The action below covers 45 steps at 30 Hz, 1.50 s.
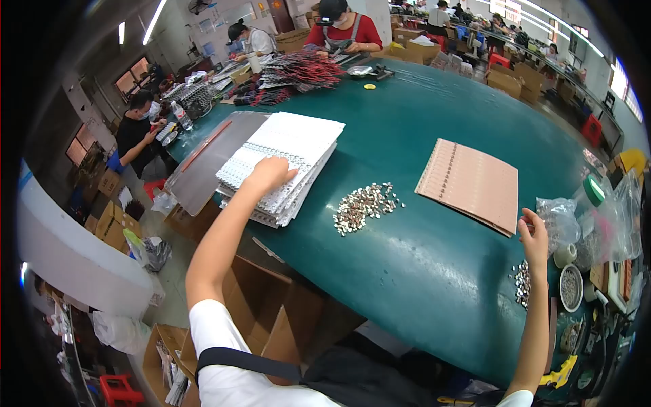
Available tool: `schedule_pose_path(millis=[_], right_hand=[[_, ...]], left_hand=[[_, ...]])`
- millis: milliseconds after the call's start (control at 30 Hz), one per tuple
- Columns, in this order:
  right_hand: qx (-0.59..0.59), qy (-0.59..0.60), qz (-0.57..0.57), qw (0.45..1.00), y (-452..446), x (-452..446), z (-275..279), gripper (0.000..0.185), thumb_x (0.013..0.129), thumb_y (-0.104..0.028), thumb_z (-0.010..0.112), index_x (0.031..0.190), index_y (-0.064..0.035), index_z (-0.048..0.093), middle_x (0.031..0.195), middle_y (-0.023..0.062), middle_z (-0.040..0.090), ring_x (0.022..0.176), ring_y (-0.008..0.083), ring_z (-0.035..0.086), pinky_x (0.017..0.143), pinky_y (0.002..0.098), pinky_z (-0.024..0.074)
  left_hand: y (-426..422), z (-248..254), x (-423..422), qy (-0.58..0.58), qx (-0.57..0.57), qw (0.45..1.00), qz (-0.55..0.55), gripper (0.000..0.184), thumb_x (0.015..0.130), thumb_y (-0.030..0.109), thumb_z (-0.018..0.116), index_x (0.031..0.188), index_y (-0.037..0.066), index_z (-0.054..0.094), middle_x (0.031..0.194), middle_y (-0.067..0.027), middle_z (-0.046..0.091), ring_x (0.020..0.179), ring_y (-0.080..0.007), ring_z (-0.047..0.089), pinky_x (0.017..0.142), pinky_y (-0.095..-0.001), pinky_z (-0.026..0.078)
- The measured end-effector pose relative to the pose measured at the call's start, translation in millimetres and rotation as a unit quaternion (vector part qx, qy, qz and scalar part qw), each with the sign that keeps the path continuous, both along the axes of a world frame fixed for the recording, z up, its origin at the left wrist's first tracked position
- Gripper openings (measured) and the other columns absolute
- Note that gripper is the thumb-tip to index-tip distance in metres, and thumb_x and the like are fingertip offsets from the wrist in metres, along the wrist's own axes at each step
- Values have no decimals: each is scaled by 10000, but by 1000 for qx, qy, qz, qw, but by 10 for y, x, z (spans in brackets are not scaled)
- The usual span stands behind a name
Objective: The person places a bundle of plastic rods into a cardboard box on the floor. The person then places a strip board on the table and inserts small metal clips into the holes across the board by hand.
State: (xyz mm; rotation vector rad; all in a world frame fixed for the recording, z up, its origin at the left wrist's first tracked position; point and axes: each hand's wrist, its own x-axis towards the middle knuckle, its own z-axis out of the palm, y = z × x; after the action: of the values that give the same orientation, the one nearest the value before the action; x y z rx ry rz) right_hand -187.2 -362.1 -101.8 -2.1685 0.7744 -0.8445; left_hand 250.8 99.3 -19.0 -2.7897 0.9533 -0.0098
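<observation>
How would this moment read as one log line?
left hand: on white panel stack | right hand: beside brown panels, contact unclear | green table: loose small pieces between panels

The left hand (pixel 272 173) lay on the white stack (pixel 298 132), fingers curled. The right hand (pixel 535 234) was at the right edge of the brown panels (pixel 471 183), fingers loosely bent; contact could not be told. Small pieces (pixel 363 208) lay heaped between stack and panels on the green table (pixel 400 271). Beyond the right forearm stood a bowl (pixel 571 287). Across the table, a person (pixel 363 32) in red sat near red-black strips (pixel 298 71).
</observation>
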Motion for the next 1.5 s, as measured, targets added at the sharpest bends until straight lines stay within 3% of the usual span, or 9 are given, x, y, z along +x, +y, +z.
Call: schedule_pose_path(millis=[167,300,400,500,633,767,1000,1200,1500], right_hand=[[-27,-8,63,998,801,-441,300,321,933,-61,604,1252,-34,607,1055,44,615,902,105,604,707,244,506],[-92,-3,28,995,1001,-875,383,306,894,5,620,1197,-31,623,1007,82,609,836,161,616,698,267,505],[-101,4,-12,995,1071,-1113,377,303,893,9,621,1193,-32,622,997,94,611,848,182,621,708,290,513],[-72,0,-38,997,1007,-1211,281,209,896,-21,631,1102,-30,665,953,106,635,817,216,634,697,302,510],[-74,70,-10,995,857,-1172,61,102,877,-48,648,973,-22,672,869,116,627,802,281,635,705,360,509],[-161,122,15,979,745,-914,-81,110,860,-85,674,956,-31,675,898,111,610,865,291,621,763,390,502],[-259,210,-7,943,709,-712,-229,136,832,-103,689,870,-25,584,898,118,565,887,316,586,767,429,482],[8,94,66,993,873,-540,153,98,872,-66,623,935,7,638,907,176,680,883,335,652,799,396,513],[-98,145,92,980,893,-187,-258,101,932,-108,592,981,-22,615,960,146,568,904,346,586,797,411,488]], left_hand=[[-21,-31,88,-70,58,995,-46,305,865,271,573,812,5,713,873,-257,697,858,-395,694,818,-493,529],[466,878,269,-357,-49,928,-92,140,964,195,503,944,64,547,665,-173,651,622,-368,686,505,-492,533],[1219,1479,799,-409,-175,895,-44,301,1023,272,436,1141,71,627,999,-229,688,915,-375,683,799,-479,530],[1565,1800,598,-62,-654,753,-35,429,1019,237,514,1323,-65,535,1313,-143,604,1144,-226,604,999,-339,460],[957,1399,-824,245,-752,612,18,404,995,155,550,1359,-7,483,1344,-145,556,1194,-217,563,977,-383,499],[634,-144,-1838,508,-731,454,29,543,891,-55,547,1405,21,390,1317,-138,533,1144,-217,585,933,-339,564],[-378,-918,-3724,715,-614,295,156,582,906,-65,581,1416,34,320,1343,-178,507,1194,-312,588,973,-486,551],[-532,-1032,-4189,771,-528,333,129,468,987,-5,503,1421,-6,329,1388,-203,492,1265,-340,541,1043,-468,492],[-495,-907,-3692,928,-73,360,67,367,1060,186,435,1346,-39,486,1246,-231,631,1050,-303,689,893,-373,570]])
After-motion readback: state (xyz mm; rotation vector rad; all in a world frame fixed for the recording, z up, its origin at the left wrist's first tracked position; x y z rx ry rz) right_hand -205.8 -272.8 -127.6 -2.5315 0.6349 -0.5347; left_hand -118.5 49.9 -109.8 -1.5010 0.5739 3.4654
